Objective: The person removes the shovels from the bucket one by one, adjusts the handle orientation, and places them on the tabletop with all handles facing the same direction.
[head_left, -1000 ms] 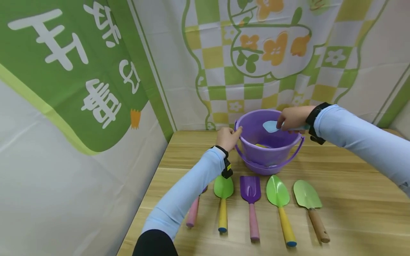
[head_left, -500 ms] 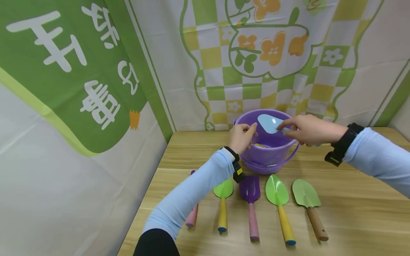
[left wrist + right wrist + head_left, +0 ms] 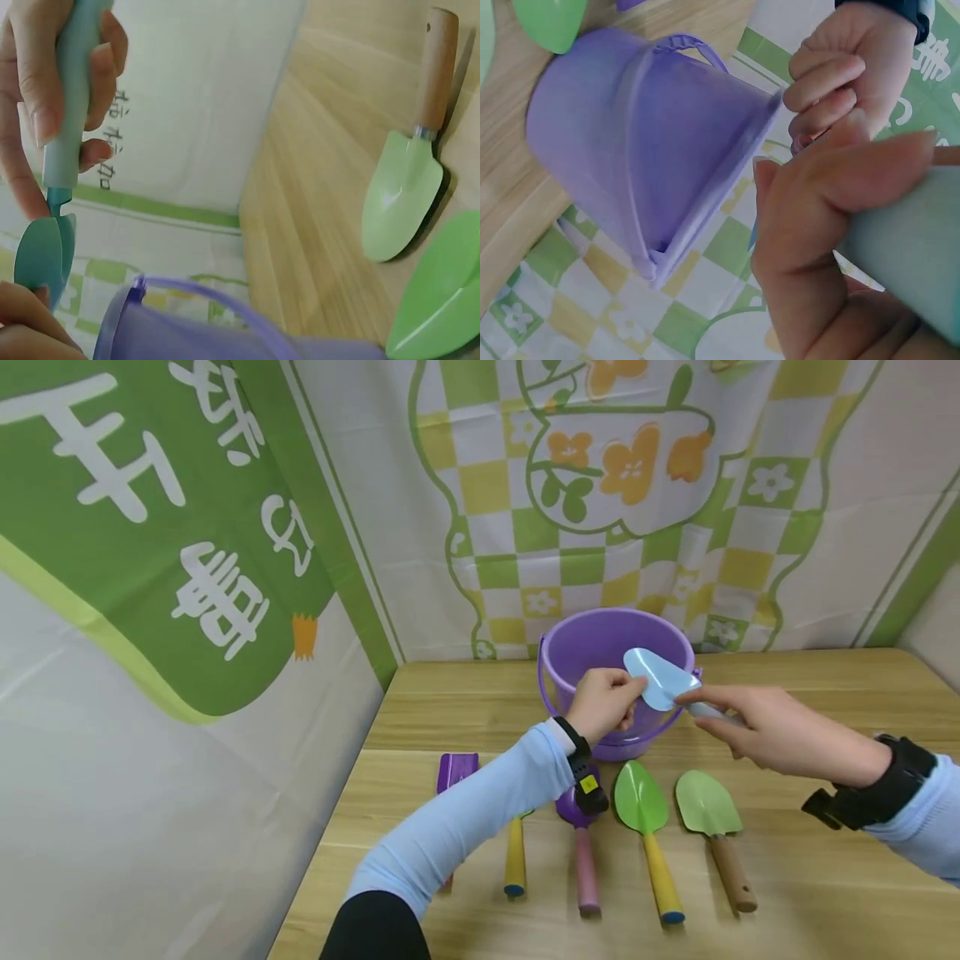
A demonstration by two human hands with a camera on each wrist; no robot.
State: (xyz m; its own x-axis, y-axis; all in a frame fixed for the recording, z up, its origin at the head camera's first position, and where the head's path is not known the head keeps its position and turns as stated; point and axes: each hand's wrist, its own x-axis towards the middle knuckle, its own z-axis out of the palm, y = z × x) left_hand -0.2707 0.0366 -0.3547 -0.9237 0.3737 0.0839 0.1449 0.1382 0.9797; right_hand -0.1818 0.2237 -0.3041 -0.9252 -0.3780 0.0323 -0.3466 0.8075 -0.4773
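A light-blue hand trowel [image 3: 656,675] is held up over the front right of the purple bucket [image 3: 573,652]. My right hand [image 3: 795,733] grips its pale handle [image 3: 71,112], with the fingers along the handle near the blade. The curled fingers of my left hand [image 3: 602,703] pinch the blade near its tip; in the left wrist view only those fingertips [image 3: 26,315] show at the lower left. In the right wrist view, my right hand [image 3: 810,247] hides most of the trowel, and my left hand [image 3: 847,67] shows beyond it.
In a row on the wooden table [image 3: 840,710] lie a purple scoop [image 3: 457,768], a yellow-handled trowel [image 3: 515,860], a pink-handled purple scoop [image 3: 587,877], a green trowel [image 3: 640,797] and a wooden-handled trowel [image 3: 707,803]. My left forearm covers some of them. A printed cloth [image 3: 360,527] hangs behind.
My right hand has drawn the trowel out of the bucket, rightward and toward me. My left hand has left the bucket's left rim and moved right to the trowel's blade.
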